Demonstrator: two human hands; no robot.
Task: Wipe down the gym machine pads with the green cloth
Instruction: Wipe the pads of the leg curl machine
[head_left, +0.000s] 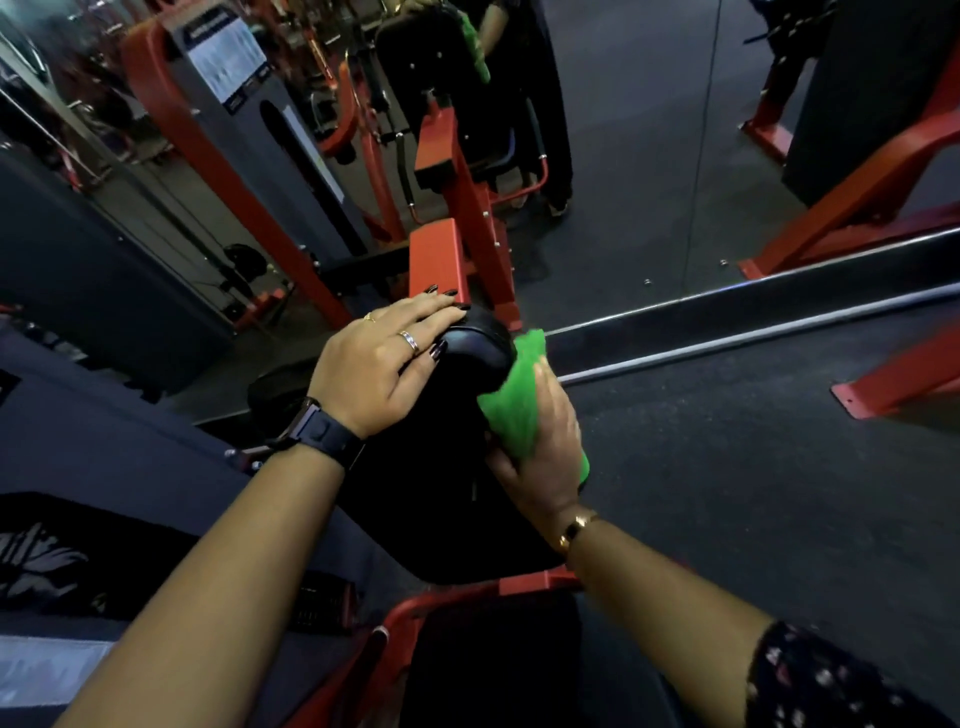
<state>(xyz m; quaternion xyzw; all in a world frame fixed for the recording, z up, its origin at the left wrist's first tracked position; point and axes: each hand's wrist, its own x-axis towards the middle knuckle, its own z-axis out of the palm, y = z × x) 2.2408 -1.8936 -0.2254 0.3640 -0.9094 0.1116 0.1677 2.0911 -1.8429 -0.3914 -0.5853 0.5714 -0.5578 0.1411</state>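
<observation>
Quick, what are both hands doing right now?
Left hand: open, resting on the black pad.
Right hand: holding the green cloth.

Right hand (540, 457) presses green cloth (511, 400) against pad (441, 467).

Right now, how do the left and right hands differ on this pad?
The left hand rests bare on top of the pad, fingers stretched; the right hand grips the green cloth against its side. The left wrist wears a dark watch, the right a gold bracelet. Both work on one black pad.
</observation>
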